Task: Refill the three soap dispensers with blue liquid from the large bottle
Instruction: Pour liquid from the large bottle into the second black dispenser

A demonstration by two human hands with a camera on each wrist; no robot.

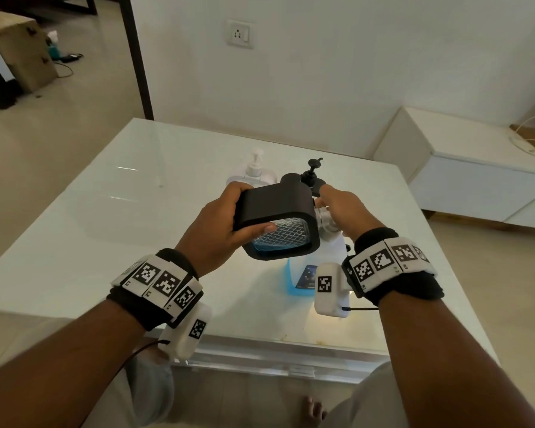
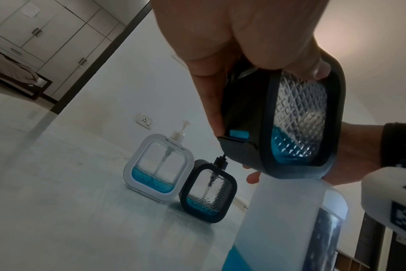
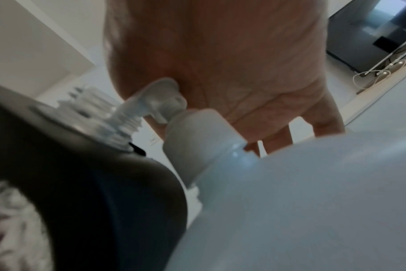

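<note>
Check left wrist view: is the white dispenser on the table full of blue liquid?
No. The white dispenser holds blue liquid only in its bottom part, and the window above that is clear.

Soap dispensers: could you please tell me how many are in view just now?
3. A black dispenser is held tilted in the left hand beside the large bottle; a white dispenser and a second black dispenser stand together on the table.
</note>
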